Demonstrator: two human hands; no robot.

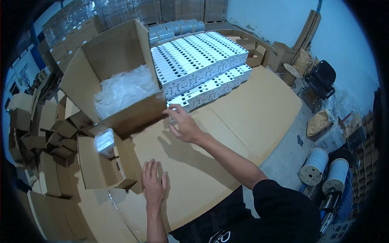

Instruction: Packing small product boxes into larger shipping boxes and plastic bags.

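My right hand (185,125) reaches to the near corner of the stacked white cartons (202,60). Its thumb and fingers are apart around the end of a white carton (173,118), and I cannot tell whether they touch it. Lower down, my left hand (152,184) has its fingers stretched out beside the right wall of a small open cardboard box (130,160). In that box is a clear plastic-wrapped bundle (104,140). Behind it stands a large open cardboard box (139,109) with crumpled translucent plastic bags (127,89) inside.
Cardboard covers the work table (227,121). Several empty cartons (52,125) are heaped at the left. Wrapped rolls (176,28) lie behind the white cartons. On the floor at the right are a black chair (323,77) and large white spools (314,166).
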